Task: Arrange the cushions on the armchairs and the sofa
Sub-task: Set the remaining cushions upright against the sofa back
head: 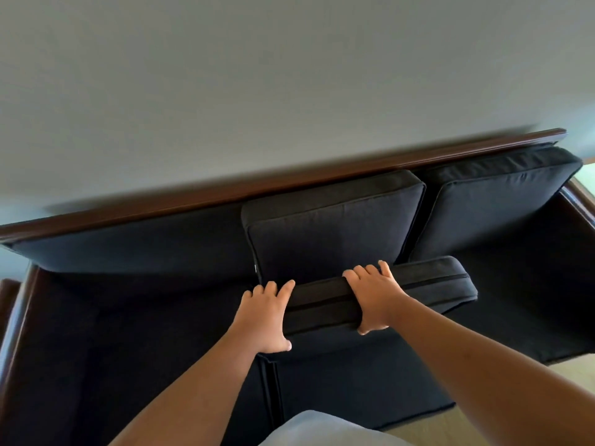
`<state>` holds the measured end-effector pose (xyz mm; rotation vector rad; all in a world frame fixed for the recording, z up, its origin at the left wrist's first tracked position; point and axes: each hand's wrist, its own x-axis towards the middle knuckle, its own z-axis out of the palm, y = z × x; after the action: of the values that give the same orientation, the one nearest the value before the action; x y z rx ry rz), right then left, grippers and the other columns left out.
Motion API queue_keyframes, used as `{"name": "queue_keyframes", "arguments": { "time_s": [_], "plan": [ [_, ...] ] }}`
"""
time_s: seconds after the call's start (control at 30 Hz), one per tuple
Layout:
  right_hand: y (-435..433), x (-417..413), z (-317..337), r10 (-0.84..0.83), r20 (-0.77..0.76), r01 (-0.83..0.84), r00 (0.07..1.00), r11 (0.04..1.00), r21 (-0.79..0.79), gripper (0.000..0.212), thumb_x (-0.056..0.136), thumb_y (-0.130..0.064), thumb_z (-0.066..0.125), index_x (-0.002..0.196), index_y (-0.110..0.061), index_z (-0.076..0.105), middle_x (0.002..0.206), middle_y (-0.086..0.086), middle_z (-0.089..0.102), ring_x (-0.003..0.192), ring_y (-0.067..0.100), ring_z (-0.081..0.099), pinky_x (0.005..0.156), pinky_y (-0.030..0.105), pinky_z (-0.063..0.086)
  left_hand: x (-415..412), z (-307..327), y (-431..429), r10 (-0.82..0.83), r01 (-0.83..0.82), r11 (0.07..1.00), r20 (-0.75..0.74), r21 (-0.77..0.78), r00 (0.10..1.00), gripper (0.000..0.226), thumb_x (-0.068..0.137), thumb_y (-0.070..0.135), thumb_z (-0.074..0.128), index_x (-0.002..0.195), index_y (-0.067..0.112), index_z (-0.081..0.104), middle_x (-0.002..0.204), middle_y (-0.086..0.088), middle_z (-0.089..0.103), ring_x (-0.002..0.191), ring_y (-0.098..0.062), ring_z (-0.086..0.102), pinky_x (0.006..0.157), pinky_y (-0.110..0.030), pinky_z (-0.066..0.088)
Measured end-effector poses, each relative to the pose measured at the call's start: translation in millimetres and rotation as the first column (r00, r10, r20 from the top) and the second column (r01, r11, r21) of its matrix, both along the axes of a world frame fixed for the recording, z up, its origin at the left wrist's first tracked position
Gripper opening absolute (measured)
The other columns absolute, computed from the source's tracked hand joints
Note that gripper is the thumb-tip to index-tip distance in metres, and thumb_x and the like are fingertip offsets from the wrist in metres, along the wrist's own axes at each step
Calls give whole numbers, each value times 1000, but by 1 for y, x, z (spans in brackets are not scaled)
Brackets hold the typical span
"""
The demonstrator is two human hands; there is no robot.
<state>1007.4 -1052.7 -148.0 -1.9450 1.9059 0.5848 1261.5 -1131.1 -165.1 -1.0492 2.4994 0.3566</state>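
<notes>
Grey wall [257, 91], sofa [112, 333], left hand [267, 317] and right hand [375, 297] gripping cushion [431, 284], tag [256, 268] unreadable

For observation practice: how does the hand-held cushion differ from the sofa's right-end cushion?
Left hand and right hand grip the held cushion; the right-end cushion is untouched. The held cushion shows its narrow edge; the right-end cushion leans upright, broad face showing. Both are dark fabric.

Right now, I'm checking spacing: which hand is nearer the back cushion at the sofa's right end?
Right. The right hand grips the held cushion below-left of that back cushion; the left hand holds the held cushion's left end, farther away.
</notes>
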Motion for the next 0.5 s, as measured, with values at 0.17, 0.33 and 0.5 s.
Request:
{"name": "queue_keyframes", "arguments": {
  "time_s": [0.17, 0.33, 0.5],
  "plan": [
    [3, 36, 10, 57, -11, -57, 998, 998, -11, 97, 60, -44, 80, 143, -21, 35, 129, -6, 50, 117, 20, 48, 105, 41, 37, 38, 0, 17, 21, -21, 1000, -99, -3, 995, 113, 70, 58, 79, 156, 25, 14, 141, -2, 44, 124, -28, 47, 109, -44, 39],
    [-4, 108, 10, 87, 39, -86, 995, 996, -18, 93, 59, -48, 78, 139, -24, 37, 126, -9, 49, 115, 18, 48, 104, 40, 38, 124, 4, 12, 30, -36, 999, -154, -34, 988, 115, 71, 61, 77, 158, 28, 9, 143, 0, 42, 126, -25, 45, 112, -42, 36],
    [-19, 214, 0, 112, 126, -107, 986, 993, -47, 99, 62, -52, 79, 145, -23, 34, 136, -7, 45, 125, 21, 43, 112, 44, 32, 240, 3, 2, 102, -109, 993, -165, -36, 981, 118, 69, 67, 75, 158, 33, 6, 143, 4, 40, 129, -20, 43, 114, -39, 34]
  ]
}}
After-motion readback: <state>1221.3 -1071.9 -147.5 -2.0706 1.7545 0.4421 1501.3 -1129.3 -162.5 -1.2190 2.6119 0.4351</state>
